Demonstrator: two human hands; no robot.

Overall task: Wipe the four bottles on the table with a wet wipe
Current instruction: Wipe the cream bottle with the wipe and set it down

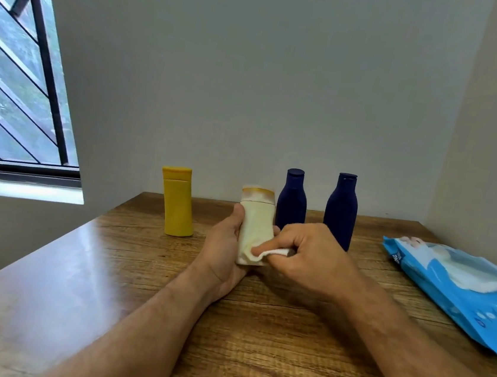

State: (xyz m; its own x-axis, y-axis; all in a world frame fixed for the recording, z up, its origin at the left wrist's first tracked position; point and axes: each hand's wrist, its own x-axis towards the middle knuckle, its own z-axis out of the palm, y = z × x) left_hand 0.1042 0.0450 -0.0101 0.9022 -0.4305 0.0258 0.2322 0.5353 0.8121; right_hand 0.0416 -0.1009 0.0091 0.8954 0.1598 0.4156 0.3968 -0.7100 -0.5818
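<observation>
My left hand grips the cream bottle at table centre; my right hand pinches the wipe against its base. Next, probably the blue bottle at one o'clock.

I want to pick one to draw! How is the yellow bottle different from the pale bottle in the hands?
The yellow bottle stands alone on the table; the cream bottle is held by the left hand. The right hand rubs a wet wipe on the cream one only. Both are upright, capped.
</observation>
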